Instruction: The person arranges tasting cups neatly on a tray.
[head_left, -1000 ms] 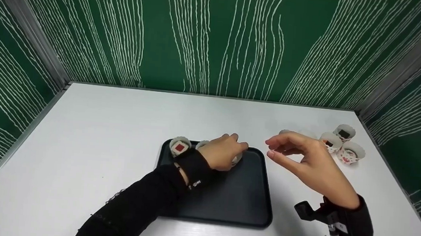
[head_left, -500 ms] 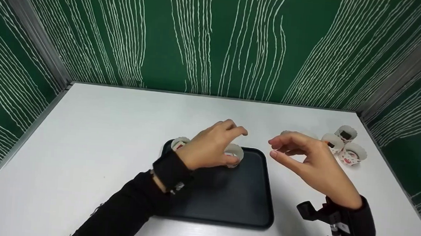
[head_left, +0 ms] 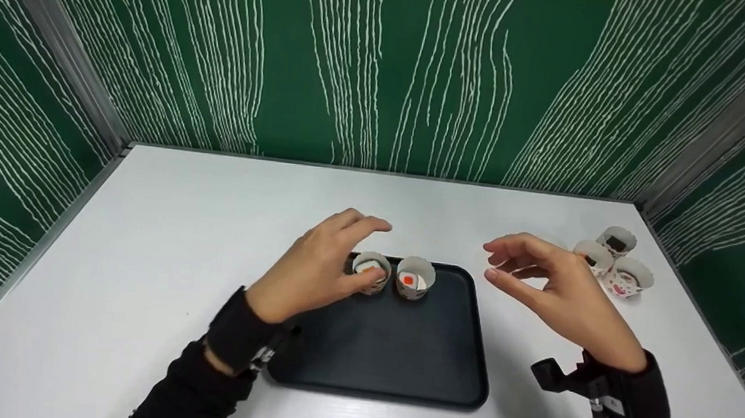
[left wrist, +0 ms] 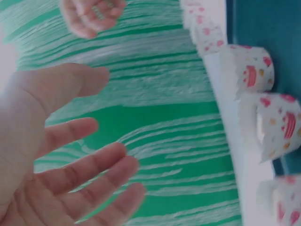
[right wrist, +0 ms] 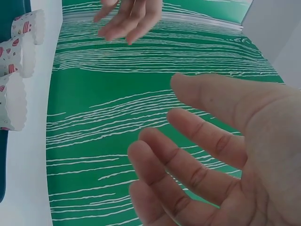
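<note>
My left hand (head_left: 316, 264) hovers over the left part of a dark tray (head_left: 388, 354), thumb and fingers apart with nothing between them. Its thumb overlaps a patterned paper baking cup (head_left: 380, 285) in the head view. Beside that stands another paper cup (head_left: 414, 290) holding a white piece with a red-orange centre, like a sushi roll. From the left wrist, the cups (left wrist: 287, 125) show pink-and-red prints along the tray's back edge. My right hand (head_left: 551, 280) hangs in the air right of the tray, fingers loosely bent and holding nothing.
Several more paper cups (head_left: 628, 279) cluster at the right back of the white table (head_left: 181, 222), partly hidden behind my right hand; some contain dark-topped pieces. Green panels (head_left: 382, 72) with white wavy lines stand around the table's back and sides.
My left hand has let go of the right-hand cup on the tray and drawn back to the left, uncovering it. My right hand has stayed nearly still.
</note>
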Demonstrator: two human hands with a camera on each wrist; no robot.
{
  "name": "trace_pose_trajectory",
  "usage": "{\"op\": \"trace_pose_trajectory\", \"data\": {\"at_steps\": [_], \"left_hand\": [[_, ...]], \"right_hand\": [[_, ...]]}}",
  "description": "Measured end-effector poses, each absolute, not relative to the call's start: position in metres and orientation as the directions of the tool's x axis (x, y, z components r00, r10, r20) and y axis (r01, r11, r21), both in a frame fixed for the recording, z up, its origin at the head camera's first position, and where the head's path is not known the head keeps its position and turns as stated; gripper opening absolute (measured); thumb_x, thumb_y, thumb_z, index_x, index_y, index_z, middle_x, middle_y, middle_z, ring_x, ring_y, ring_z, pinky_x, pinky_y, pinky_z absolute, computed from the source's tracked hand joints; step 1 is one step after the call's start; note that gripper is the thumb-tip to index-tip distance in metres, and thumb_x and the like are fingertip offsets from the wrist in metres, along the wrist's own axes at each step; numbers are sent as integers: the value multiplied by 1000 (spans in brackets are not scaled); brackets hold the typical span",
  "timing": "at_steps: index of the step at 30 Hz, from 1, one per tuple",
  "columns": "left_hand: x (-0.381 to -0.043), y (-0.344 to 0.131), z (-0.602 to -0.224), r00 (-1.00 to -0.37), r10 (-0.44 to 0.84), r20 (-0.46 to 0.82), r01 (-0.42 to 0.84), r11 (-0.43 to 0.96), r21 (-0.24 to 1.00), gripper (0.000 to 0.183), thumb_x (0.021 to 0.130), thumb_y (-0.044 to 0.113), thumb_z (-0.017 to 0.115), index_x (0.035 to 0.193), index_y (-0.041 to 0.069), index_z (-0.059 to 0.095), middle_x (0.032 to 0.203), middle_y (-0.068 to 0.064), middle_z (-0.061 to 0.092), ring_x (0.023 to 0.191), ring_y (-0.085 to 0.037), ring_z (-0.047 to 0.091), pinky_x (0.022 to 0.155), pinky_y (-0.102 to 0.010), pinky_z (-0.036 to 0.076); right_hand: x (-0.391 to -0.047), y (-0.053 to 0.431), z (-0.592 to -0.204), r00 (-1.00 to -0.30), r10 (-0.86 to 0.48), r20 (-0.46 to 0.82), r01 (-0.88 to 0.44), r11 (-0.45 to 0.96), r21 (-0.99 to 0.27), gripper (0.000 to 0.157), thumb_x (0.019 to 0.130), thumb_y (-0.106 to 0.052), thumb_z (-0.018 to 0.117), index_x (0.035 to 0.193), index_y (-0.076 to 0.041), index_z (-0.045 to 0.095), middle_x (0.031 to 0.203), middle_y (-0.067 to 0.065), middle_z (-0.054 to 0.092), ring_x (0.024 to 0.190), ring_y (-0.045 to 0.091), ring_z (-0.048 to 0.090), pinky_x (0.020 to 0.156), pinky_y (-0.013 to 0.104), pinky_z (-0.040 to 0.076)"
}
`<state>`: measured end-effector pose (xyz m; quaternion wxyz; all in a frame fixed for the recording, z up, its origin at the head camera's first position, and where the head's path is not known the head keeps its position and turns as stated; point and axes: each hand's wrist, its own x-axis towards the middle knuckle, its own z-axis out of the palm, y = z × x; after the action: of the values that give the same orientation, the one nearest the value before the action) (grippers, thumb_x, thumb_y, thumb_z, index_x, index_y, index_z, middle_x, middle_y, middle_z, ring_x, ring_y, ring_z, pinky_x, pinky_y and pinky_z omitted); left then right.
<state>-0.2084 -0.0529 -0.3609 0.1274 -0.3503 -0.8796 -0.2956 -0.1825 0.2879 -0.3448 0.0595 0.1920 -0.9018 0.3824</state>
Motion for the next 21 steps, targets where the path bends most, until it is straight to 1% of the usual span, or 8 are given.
{"op": "trace_pose_trajectory", "data": {"at_steps": [2,6,9,12,14,17,21], "left_hand": [[-204,-63,-356,-748,524,407,664,605,439,56,96,28,83,146,11,64,124,-8,69,99,-22,69,93,-42,59],[-201,-79,-348,-778,492,389,627,640,445,60,96,27,83,149,13,62,127,-9,69,98,-22,69,91,-42,59],[-201,-86,-345,-787,471,398,616,644,454,62,95,24,84,151,13,61,131,-8,68,117,-24,69,101,-45,57],[-201,-91,-346,-798,455,395,601,652,462,65,94,23,85,153,14,59,139,-8,67,130,-26,67,109,-47,55],[-200,-93,-346,-805,450,387,592,661,462,68,94,23,85,156,15,57,146,-11,64,135,-29,65,111,-49,54],[-199,-94,-346,-814,450,367,579,671,463,72,94,25,85,159,18,53,154,-15,59,141,-33,61,112,-55,52],[-200,-94,-347,-825,454,337,565,676,473,74,95,27,84,161,20,51,160,-18,54,144,-36,59,113,-59,51]], "right_hand": [[-183,288,-345,-920,-302,250,-390,632,-670,24,101,-23,78,125,-24,75,110,-8,78,98,3,73,86,16,56],[-183,289,-345,-922,-302,241,-383,631,-674,25,101,-22,78,125,-24,74,112,-8,77,99,3,73,86,16,56],[-184,289,-345,-925,-299,233,-375,639,-672,26,101,-23,78,127,-24,74,114,-8,77,100,3,73,86,16,56],[-187,289,-347,-927,-307,215,-369,645,-669,29,102,-26,77,130,-25,73,118,-7,77,102,2,72,87,17,56],[-190,290,-348,-929,-311,200,-361,649,-670,32,103,-28,75,134,-26,71,122,-6,76,104,2,72,88,17,55],[-195,294,-351,-932,-306,195,-355,653,-669,37,103,-29,75,139,-26,69,123,-5,76,106,1,71,88,15,54],[-208,303,-353,-937,-293,190,-342,662,-667,41,103,-29,75,143,-22,67,124,1,75,106,-4,70,89,13,54]]}}
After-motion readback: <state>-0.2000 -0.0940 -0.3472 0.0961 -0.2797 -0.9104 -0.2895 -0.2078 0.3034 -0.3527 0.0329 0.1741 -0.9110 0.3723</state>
